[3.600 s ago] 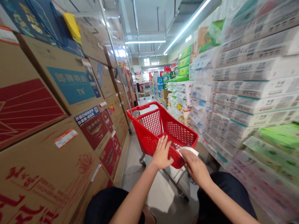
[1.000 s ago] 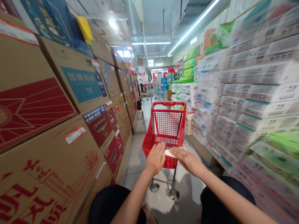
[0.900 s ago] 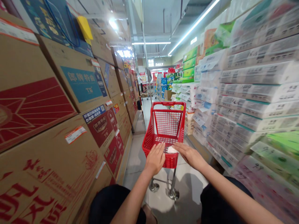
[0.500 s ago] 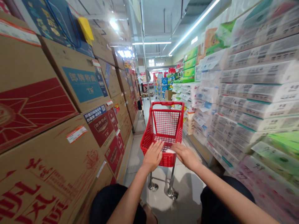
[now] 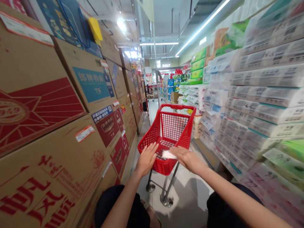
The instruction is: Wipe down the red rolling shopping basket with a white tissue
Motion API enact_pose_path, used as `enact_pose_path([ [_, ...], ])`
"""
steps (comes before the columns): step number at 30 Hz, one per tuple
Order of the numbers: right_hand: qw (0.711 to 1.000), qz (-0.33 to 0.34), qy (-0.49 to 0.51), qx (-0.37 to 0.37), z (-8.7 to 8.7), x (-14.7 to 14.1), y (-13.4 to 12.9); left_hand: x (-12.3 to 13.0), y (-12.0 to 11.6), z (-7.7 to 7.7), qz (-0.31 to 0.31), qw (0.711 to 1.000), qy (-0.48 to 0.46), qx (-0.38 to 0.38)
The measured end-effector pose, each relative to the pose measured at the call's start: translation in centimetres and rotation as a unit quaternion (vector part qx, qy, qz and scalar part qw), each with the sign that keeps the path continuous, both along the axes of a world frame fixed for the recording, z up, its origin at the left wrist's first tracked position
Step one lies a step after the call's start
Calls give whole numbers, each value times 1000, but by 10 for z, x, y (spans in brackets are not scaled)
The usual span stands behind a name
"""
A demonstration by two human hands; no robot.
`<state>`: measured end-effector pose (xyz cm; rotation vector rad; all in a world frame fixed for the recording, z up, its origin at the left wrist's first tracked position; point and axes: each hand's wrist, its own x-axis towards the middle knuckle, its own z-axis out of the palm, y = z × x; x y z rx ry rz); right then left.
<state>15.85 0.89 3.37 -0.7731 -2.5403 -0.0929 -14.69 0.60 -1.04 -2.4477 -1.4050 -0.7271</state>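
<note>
A red plastic shopping cart [image 5: 166, 158] on metal legs stands right in front of me, its basket bare inside apart from its grid walls. My left hand [image 5: 147, 158] lies at the near left rim, fingers stretched out. At the near right rim is my right hand [image 5: 188, 158], its fingers closed over a white piece of tissue or cloth [image 5: 169, 155], which pokes out over the basket. The underside of that hand is hidden.
Stacked cardboard cartons [image 5: 59, 164] wall the left side. Piled packs of tissue paper [image 5: 261, 104] line the right. A narrow tiled floor [image 5: 154, 109] runs ahead, past a metal pole [image 5: 155, 41], towards more stacked goods [image 5: 173, 84].
The cart has turned and looks slightly nearer. Both hands stay at its near rim, the left one shifted leftward. More of the white piece shows under my right hand.
</note>
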Motion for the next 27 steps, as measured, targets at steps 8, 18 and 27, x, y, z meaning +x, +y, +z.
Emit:
enact_pose_path([
  [8, 996, -90, -12, 11, -6, -10, 52, 35, 9, -11, 76, 996, -42, -1],
  [18, 999, -22, 5, 49, -17, -43, 36, 68, 29, -28, 66, 995, -60, 38],
  [27, 996, -48, -43, 57, -17, -20, 59, 74, 16, -19, 28, 998, -49, 23],
])
